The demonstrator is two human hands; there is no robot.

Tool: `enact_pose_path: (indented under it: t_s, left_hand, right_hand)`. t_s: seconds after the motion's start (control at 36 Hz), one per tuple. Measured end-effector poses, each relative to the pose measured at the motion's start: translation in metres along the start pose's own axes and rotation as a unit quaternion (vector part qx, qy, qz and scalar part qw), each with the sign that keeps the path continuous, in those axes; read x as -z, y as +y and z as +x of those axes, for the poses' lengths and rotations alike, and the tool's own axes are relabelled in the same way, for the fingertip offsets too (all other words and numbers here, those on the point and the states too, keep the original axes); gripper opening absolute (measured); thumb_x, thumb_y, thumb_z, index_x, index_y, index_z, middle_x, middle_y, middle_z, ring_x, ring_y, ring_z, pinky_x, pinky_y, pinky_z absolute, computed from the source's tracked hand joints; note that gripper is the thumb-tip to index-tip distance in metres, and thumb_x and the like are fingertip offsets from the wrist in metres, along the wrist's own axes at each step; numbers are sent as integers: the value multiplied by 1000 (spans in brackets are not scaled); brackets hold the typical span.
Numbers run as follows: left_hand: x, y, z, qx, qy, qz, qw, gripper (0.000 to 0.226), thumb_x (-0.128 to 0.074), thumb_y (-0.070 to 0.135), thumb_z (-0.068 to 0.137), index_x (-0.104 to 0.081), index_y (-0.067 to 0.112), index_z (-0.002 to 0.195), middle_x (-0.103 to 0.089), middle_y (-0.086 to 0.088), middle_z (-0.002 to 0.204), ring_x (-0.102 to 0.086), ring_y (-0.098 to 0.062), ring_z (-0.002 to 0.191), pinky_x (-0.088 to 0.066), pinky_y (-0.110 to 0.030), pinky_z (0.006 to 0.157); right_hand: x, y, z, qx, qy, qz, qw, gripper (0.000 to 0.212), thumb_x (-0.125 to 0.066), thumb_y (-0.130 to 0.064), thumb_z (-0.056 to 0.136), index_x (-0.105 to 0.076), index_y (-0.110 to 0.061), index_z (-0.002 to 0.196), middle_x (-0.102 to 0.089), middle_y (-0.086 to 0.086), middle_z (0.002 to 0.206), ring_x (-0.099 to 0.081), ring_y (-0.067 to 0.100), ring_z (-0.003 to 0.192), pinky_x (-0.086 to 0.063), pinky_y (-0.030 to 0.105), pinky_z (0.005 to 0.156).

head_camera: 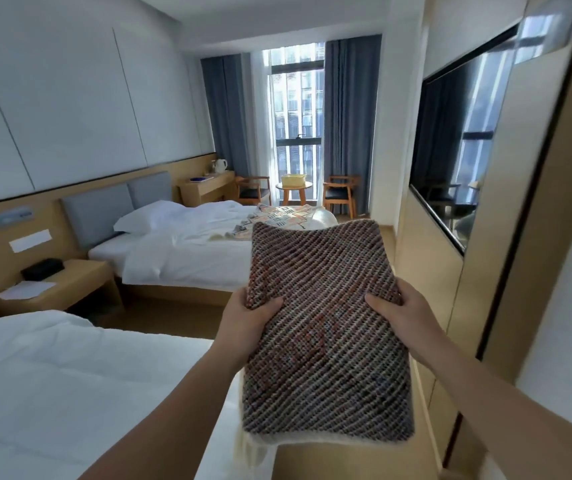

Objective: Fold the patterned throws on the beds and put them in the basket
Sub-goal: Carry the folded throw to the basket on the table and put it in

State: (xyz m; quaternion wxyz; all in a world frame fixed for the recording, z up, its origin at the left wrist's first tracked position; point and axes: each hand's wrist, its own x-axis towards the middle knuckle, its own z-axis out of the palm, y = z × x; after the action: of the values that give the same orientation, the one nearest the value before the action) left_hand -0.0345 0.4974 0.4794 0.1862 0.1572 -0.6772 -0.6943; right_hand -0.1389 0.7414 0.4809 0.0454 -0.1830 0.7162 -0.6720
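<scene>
Left hand gripping folded throw's left edge, thumb on top; throw riding in the air between both hands; right hand clamping its right edge. Second throw lying on far bed; basket sitting on round worktop by window.

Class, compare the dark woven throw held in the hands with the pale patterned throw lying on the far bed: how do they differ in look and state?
The dark diagonal-weave throw is folded into a neat rectangle; the pale geometric-patterned throw lies spread and rumpled. The dark one is held up between the left hand and right hand; the pale one rests untouched on the far white bed. Both are patterned woven throws.
</scene>
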Motion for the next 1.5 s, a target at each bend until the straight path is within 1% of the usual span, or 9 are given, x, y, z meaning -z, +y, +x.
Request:
enact_pose_path:
  t_s: [0.17, 0.36, 0.47, 0.58, 0.67, 0.78, 1.0, 1.22, 1.5]
  left_hand:
    - [-58, -3, 43, 13, -23, -15, 1000, 32, -75, 14, 82, -61, 12, 111, -73, -6, 103, -72, -23, 91, -57, -43, 84]
    - [-81, -17, 116, 10, -44, -18, 999, 32, -75, 14, 83, -59, 11, 110, -72, -9, 103, -72, -24, 89, -57, -39, 74]
    - [-83, -29, 174, -2, -43, -13, 999, 28, -75, 15, 83, -58, 14, 105, -71, -8, 102, -71, -25, 89, -57, -40, 76]
    - [-79, -39, 248, -15, -49, 5, 999, 37, -79, 22, 79, -58, 14, 109, -71, -7, 105, -70, -26, 92, -56, -48, 85]
    - [-75, -41, 301, -19, -50, 15, 998, 40, -79, 26, 79, -56, 15, 110, -70, -6, 105, -69, -25, 93, -56, -48, 85]
    - [-70, -38, 363, -20, -66, 12, 998, 40, -79, 26, 79, -56, 14, 110, -70, -7, 105, -70, -25, 92, -57, -48, 84]
    - [-76, -50, 462, 3, -84, 7, 996, 39, -78, 21, 80, -57, 12, 112, -71, -8, 105, -71, -26, 91, -57, -49, 83]
    - [-111, -74, 550, 19, -87, 11, 996, 42, -79, 21, 79, -57, 13, 114, -71, -8, 106, -71, -27, 92, -56, -51, 85]
    - [-201, -83, 688, 14, -66, -2, 998, 42, -78, 16, 80, -57, 9, 115, -72, -10, 106, -72, -26, 91, -58, -47, 82]
  right_hand:
    - [44, 13, 38, -9, 31, -2, 999, 33, -72, -25, 84, -57, -33, 112, -67, -7, 110, -66, 12, 97, -53, 31, 83]
    - [53, 36, 98, -17, 61, -18, 998, 38, -71, -26, 85, -55, -31, 119, -66, -9, 111, -64, 10, 99, -51, 28, 81]
    - [42, 48, 149, -12, 70, -31, 997, 37, -71, -26, 85, -55, -33, 117, -65, -12, 109, -64, 8, 97, -49, 24, 76]
    - [25, 59, 211, -7, 79, -49, 996, 33, -71, -27, 85, -56, -34, 114, -65, -14, 107, -64, 5, 94, -49, 23, 74]
    - [12, 63, 258, -6, 89, -59, 994, 33, -71, -27, 85, -56, -32, 114, -65, -13, 107, -63, 6, 95, -50, 25, 78]
    - [-4, 66, 312, -2, 99, -70, 993, 34, -71, -26, 86, -55, -31, 115, -64, -15, 104, -62, 3, 93, -46, 19, 71]
    - [-14, 98, 399, -23, 117, -81, 990, 33, -70, -25, 86, -58, -27, 117, -66, -8, 110, -64, 12, 98, -52, 35, 87]
    - [3, 137, 481, -37, 125, -67, 989, 32, -69, -20, 87, -59, -22, 117, -67, -6, 108, -65, 10, 94, -52, 28, 79]
    - [68, 177, 641, -28, 106, -63, 992, 29, -69, -24, 87, -59, -27, 113, -66, -4, 112, -64, 18, 102, -51, 46, 94]
